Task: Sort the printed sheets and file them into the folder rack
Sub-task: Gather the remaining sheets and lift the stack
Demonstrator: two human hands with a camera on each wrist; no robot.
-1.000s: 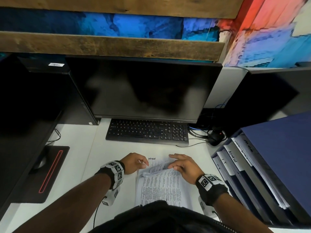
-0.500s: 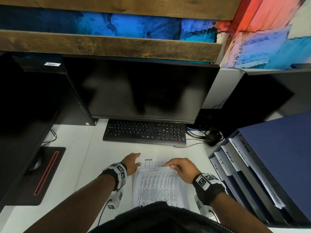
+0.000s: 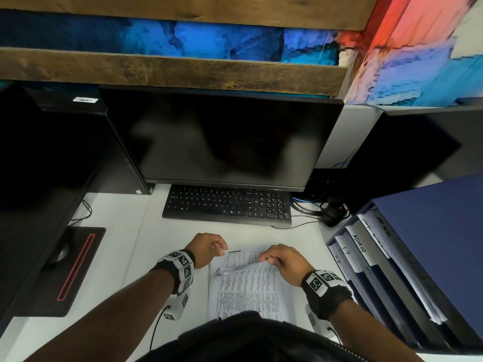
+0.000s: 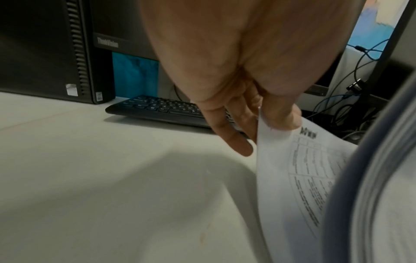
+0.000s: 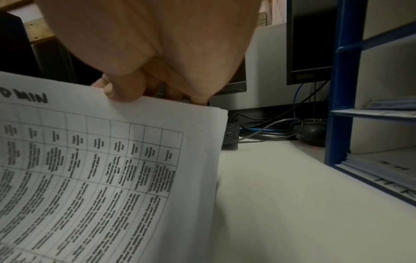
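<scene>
A stack of printed sheets (image 3: pixel 248 291) lies on the white desk in front of me. My left hand (image 3: pixel 209 246) pinches the far left corner of a sheet headed ADMIN (image 3: pixel 240 256); in the left wrist view, thumb and finger of the left hand (image 4: pixel 265 121) hold the ADMIN sheet (image 4: pixel 299 174) raised off the desk. My right hand (image 3: pixel 285 259) grips the far edge of the upper sheets and bends them up. In the right wrist view my right hand (image 5: pixel 144 92) has its thumb on the edge of the table-printed sheet (image 5: pixel 112 160). The blue folder rack (image 3: pixel 431 244) stands at the right, with an ADMIN tab (image 3: pixel 359 242).
A black keyboard (image 3: pixel 227 205) and a dark monitor (image 3: pixel 222 137) sit just beyond the sheets. A mouse (image 3: pixel 333 212) and tangled cables lie between keyboard and rack. At the left are a black mouse pad (image 3: pixel 78 265) and a PC tower (image 4: pixel 45 53).
The upper sheets, nearly flat half a second ago, are bent up again at their far edge by my right hand. My left hand has closed onto the ADMIN sheet's corner.
</scene>
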